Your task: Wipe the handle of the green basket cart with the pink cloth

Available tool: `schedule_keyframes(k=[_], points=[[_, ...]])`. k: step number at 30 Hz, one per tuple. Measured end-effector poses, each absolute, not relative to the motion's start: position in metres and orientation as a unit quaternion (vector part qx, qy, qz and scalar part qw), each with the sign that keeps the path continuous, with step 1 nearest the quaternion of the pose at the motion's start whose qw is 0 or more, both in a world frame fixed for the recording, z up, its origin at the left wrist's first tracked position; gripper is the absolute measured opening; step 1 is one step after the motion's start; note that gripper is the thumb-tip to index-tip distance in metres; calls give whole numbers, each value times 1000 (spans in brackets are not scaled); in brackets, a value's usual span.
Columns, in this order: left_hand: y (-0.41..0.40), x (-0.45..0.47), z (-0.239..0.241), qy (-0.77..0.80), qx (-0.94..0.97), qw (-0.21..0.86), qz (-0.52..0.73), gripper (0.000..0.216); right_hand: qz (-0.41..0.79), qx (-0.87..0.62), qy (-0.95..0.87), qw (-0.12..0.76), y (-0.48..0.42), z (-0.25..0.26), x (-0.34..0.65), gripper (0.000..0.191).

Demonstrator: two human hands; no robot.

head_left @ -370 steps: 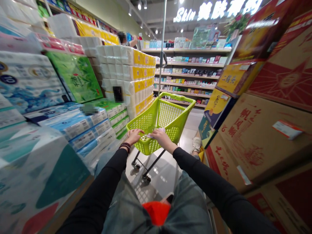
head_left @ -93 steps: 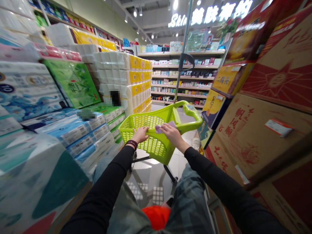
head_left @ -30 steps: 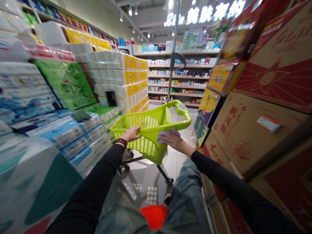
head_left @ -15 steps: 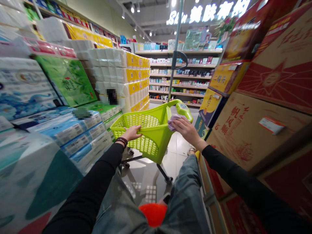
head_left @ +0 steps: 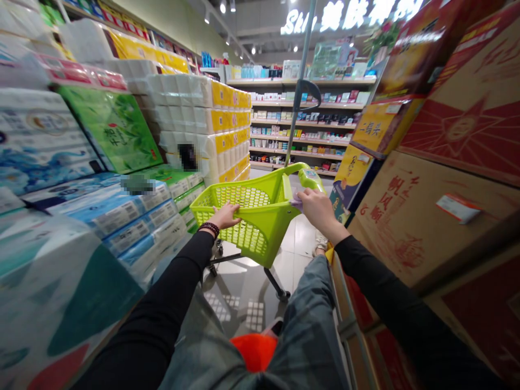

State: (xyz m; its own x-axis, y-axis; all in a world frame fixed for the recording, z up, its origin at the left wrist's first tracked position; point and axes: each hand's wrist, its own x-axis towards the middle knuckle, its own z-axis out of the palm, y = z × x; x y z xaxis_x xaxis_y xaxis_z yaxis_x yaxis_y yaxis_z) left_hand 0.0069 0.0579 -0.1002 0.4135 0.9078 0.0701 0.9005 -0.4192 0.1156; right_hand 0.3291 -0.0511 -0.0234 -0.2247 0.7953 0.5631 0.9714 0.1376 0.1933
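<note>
A lime-green plastic shopping cart [head_left: 260, 227] on small wheels stands in the aisle in front of me. My left hand [head_left: 225, 215] grips the cart's near rim, fingers curled over the edge. My right hand [head_left: 319, 208] is closed on a pale purple cloth [head_left: 297, 203] and presses it against the cart's rim just below the green handle [head_left: 309, 177]. Only a corner of the cloth shows past my fingers. A thin metal pole [head_left: 298, 86] rises from the cart. My knees in grey trousers fill the lower middle.
Stacked packs of tissue and toilet paper [head_left: 122, 157] line the left side. Large red and yellow cardboard boxes [head_left: 439, 179] wall in the right. Stocked shelves [head_left: 309, 124] cross the far end of the aisle. A grey tiled floor [head_left: 244, 292] lies under the cart.
My right hand with the cloth has moved from the cart's near side up and right to the rim by the handle. The left hand has kept its grip on the rim.
</note>
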Motion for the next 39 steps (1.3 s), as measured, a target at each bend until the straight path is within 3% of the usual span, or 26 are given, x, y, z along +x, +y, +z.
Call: schedule_keyframes(k=[7,12,16,23,27,32,39], points=[[53,21,-102,550,833,-38,42,68,-298,-606,-716,177,-52,-34,320,37],[21,74,-95,426,890,35,157,72,-305,-612,-703,194,-50,-40,304,31],[2,114,-91,442,869,66,211,83,-289,-614,-711,186,-54,-48,271,34],[7,116,-89,477,849,65,218,89,-327,-466,-803,176,-57,-53,305,31],[10,117,-88,462,854,87,221,87,-350,-465,-772,255,-62,-55,345,27],[13,116,-89,450,856,92,236,93,-373,-420,-756,335,-50,-86,327,27],[24,100,-91,424,864,89,257,81,-346,-236,-862,284,-29,-112,314,31]])
